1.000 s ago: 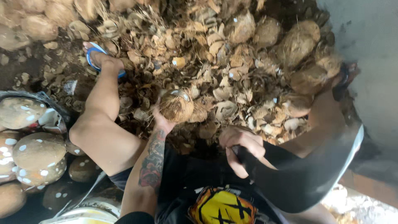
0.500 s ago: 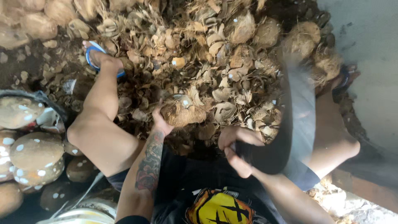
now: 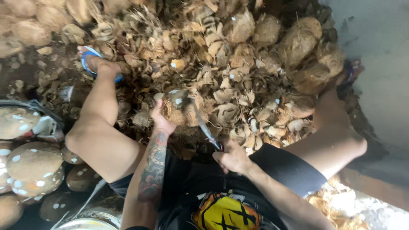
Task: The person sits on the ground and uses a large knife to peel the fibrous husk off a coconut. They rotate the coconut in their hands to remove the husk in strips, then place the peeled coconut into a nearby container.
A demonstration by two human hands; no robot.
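A brown coconut point(image 3: 177, 108) is held by the left hand point(image 3: 161, 119) over a heap of husk pieces point(image 3: 238, 81), while a knife point(image 3: 203, 123) is gripped by the right hand point(image 3: 232, 158), its blade laid against the coconut.

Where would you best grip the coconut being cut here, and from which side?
Probably cup the coconut around its husked near-left side, as the left hand does, coming from below in the head view. The knife, held by the right hand, meets its right side, so fingers stay clear there.

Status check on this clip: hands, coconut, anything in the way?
Left hand grips coconut. Right hand holds blade against it. Husk pile crowds around.
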